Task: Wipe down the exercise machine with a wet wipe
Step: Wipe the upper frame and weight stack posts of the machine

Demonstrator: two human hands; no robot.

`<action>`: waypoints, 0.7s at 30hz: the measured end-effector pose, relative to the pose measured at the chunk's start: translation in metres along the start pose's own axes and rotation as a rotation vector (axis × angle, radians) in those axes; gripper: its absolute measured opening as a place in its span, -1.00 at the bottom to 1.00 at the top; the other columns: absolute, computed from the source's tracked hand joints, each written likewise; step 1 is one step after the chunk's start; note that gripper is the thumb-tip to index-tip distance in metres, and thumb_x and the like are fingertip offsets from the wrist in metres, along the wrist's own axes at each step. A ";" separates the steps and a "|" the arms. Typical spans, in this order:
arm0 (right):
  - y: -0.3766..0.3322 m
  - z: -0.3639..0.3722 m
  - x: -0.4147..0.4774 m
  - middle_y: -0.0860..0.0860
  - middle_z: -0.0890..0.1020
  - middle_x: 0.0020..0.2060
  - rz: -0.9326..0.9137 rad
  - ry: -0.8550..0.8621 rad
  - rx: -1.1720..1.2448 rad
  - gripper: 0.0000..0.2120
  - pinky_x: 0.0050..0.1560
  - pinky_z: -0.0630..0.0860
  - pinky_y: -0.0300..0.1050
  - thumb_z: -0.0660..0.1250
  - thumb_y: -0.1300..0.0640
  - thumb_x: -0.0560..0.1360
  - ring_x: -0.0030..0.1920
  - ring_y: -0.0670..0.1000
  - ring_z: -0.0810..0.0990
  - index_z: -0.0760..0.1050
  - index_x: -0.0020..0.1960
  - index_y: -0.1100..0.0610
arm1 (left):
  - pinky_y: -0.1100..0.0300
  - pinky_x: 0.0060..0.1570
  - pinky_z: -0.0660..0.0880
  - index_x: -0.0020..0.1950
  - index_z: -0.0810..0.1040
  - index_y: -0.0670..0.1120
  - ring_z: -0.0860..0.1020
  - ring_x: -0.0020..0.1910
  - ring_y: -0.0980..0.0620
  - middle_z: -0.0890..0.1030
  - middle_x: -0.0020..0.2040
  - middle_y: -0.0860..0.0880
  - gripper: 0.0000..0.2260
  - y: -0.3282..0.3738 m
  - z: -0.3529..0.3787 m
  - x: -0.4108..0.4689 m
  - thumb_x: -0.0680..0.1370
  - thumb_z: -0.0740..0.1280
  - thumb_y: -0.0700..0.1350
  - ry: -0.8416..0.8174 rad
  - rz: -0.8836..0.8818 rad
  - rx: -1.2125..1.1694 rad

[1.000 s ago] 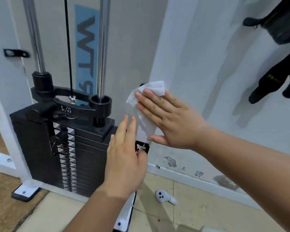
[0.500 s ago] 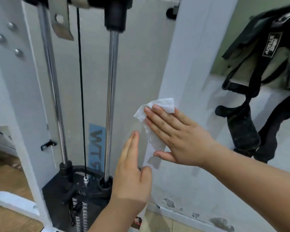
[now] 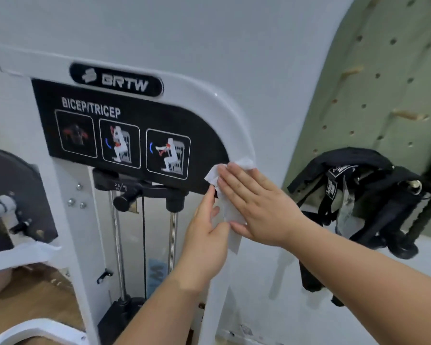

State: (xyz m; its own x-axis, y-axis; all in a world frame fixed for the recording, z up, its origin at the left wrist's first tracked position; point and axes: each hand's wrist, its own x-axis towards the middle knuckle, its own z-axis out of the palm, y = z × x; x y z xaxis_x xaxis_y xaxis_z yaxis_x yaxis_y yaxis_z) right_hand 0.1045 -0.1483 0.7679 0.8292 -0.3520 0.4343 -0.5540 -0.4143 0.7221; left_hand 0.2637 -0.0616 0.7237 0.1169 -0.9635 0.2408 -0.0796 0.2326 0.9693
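A white exercise machine frame [image 3: 234,115] with a black BICEP/TRICEP placard [image 3: 125,135] fills the middle of the view. My right hand [image 3: 256,202] lies flat with straight fingers and presses a white wet wipe [image 3: 215,174] against the frame's right upright, just below the curved top corner. My left hand [image 3: 207,237] rests with straight fingers on the inner side of the same upright, beside the wipe's lower part. Most of the wipe is hidden under my right hand.
Chrome guide rods [image 3: 173,240] and a black cable [image 3: 144,245] run down behind the placard to the weight stack [image 3: 125,317]. Black straps and bags [image 3: 358,195] hang on a green pegboard wall [image 3: 388,83] at right. A padded machine part [image 3: 18,195] sits at left.
Both hands have slid up the right upright, from level with the weight stack to the top corner by the placard. The view has tilted upward with them.
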 end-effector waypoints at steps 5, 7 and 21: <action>0.002 -0.023 0.015 0.23 0.01 0.65 0.072 -0.022 0.124 -0.18 0.65 -0.11 0.16 0.22 -0.18 0.60 0.66 0.22 -0.07 0.07 0.65 0.28 | 0.23 0.27 0.27 0.64 0.13 0.18 0.34 0.40 0.21 0.34 0.47 0.16 -0.45 0.033 0.009 -0.014 0.69 0.19 -0.14 0.081 -0.168 -0.130; -0.009 -0.024 0.019 0.25 0.12 0.63 0.115 -0.001 0.212 -0.20 0.63 -0.05 0.15 0.36 -0.08 0.55 0.65 0.23 0.04 0.17 0.61 0.30 | 0.14 0.40 0.30 0.63 0.15 0.13 0.36 0.43 0.16 0.36 0.50 0.11 -0.48 0.039 0.011 -0.023 0.69 0.20 -0.11 0.133 -0.211 -0.161; -0.110 -0.025 0.086 0.26 0.14 0.63 0.225 0.100 0.667 -0.23 0.60 0.15 0.24 0.39 0.10 0.54 0.65 0.21 0.05 0.12 0.61 0.34 | -0.09 0.42 0.41 0.46 0.49 -0.03 0.57 0.33 -0.06 0.62 0.33 -0.09 -0.61 -0.001 -0.104 0.008 0.65 0.31 0.04 0.228 -0.336 -0.671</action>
State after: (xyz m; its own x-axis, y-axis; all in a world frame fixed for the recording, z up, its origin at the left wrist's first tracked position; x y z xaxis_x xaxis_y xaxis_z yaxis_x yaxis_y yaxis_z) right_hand 0.2387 -0.1118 0.7393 0.6747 -0.4240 0.6041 -0.6134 -0.7773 0.1395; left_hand 0.3672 -0.0556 0.7294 0.2352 -0.9622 -0.1371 0.6027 0.0337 0.7972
